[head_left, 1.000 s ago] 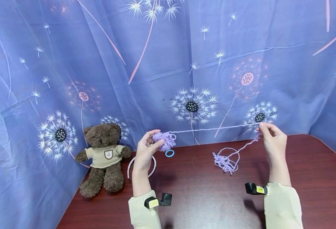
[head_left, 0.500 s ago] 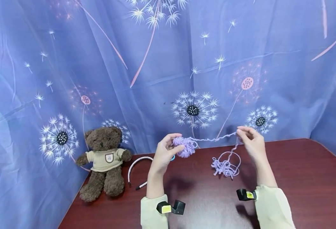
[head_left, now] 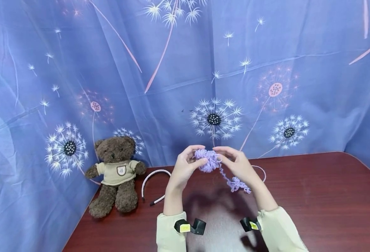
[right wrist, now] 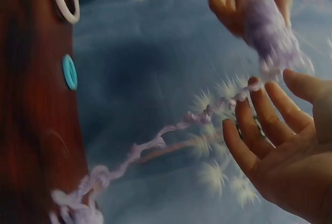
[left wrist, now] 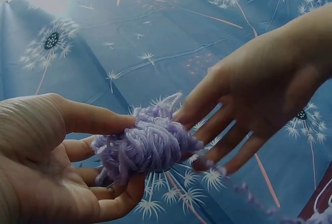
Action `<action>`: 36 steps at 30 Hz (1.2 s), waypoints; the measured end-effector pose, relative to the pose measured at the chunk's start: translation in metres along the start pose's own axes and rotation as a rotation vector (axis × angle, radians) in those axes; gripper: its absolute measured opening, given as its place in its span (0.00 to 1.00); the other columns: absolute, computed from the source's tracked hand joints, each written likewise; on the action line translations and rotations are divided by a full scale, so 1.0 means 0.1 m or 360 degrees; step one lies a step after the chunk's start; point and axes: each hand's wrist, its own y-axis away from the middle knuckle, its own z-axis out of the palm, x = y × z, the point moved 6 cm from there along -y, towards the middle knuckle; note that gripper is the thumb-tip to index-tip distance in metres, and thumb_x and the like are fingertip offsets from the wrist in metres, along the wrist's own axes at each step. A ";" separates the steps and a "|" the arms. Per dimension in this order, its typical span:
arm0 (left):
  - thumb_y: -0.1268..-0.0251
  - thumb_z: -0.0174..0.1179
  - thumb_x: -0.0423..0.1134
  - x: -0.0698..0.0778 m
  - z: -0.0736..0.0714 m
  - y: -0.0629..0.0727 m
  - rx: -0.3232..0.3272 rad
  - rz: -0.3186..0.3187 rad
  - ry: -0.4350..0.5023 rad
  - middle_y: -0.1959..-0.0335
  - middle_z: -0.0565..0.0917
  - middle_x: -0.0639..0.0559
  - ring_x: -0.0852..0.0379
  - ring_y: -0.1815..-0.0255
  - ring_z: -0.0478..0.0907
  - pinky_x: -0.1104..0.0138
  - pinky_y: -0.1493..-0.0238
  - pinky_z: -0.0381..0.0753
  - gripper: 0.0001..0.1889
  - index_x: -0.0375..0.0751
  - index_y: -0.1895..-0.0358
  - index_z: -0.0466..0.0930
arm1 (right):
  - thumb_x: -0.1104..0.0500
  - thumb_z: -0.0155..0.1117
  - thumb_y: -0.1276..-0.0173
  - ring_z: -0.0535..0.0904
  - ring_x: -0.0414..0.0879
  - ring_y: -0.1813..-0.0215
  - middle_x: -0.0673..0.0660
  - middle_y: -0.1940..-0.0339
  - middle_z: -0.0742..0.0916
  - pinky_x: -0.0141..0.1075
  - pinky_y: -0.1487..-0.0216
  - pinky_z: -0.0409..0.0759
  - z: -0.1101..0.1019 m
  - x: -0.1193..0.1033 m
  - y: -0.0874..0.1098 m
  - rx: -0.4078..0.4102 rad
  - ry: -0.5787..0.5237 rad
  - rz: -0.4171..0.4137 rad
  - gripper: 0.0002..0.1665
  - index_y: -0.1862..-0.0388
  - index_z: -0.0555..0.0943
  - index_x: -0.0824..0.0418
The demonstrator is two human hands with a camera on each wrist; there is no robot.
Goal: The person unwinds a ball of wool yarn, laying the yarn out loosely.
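Observation:
A wound bundle of lilac yarn point(head_left: 207, 161) is held up over the table by my left hand point(head_left: 182, 168), which grips it between thumb and fingers. Close at the bundle's right end, my right hand point(head_left: 237, 164) has thumb and forefinger together on the yarn, its other fingers spread in the right wrist view. A twisted strand point(right wrist: 192, 120) runs from these fingertips down to a loose tangle of the same yarn point(head_left: 237, 184) on the table. In the head view my right forearm covers part of that tangle.
A brown teddy bear point(head_left: 117, 175) in a beige sweater sits at the table's left edge. Beside it lies a white headband point(head_left: 146, 180). A light-blue ring point(right wrist: 69, 72) shows on the table point(head_left: 323, 196). Behind hangs a blue dandelion-print curtain point(head_left: 172, 87).
My hands have come together from wide apart; the taut strand between them slackened and is gone from view. The left hand moved right with the yarn bundle, the right hand moved left to it.

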 end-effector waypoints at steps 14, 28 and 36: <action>0.43 0.63 0.24 0.01 -0.06 -0.01 -0.0017 -0.0001 0.0013 0.65 0.79 0.59 0.65 0.71 0.71 0.75 0.69 0.70 0.21 0.29 0.44 0.75 | 0.64 0.59 0.30 0.81 0.27 0.66 0.28 0.72 0.83 0.21 0.58 0.80 -0.23 0.01 -0.01 0.0275 -0.0056 0.0062 0.15 0.53 0.79 0.76; 0.42 0.61 0.23 -0.01 -0.28 0.02 0.0101 -0.0027 0.0107 0.65 0.80 0.60 0.66 0.73 0.73 0.75 0.66 0.76 0.22 0.29 0.42 0.74 | 0.67 0.60 0.31 0.80 0.29 0.73 0.37 0.78 0.86 0.18 0.64 0.77 -1.01 0.19 0.16 0.0829 -0.0350 0.0110 0.15 0.69 0.84 0.47; 0.41 0.61 0.24 -0.02 -0.42 0.05 0.0130 -0.0043 0.0111 0.67 0.79 0.60 0.66 0.72 0.74 0.74 0.65 0.77 0.22 0.29 0.42 0.73 | 0.70 0.62 0.34 0.80 0.33 0.78 0.45 0.82 0.85 0.20 0.67 0.80 -1.31 0.32 0.30 0.1217 -0.0686 0.0219 0.10 0.71 0.85 0.57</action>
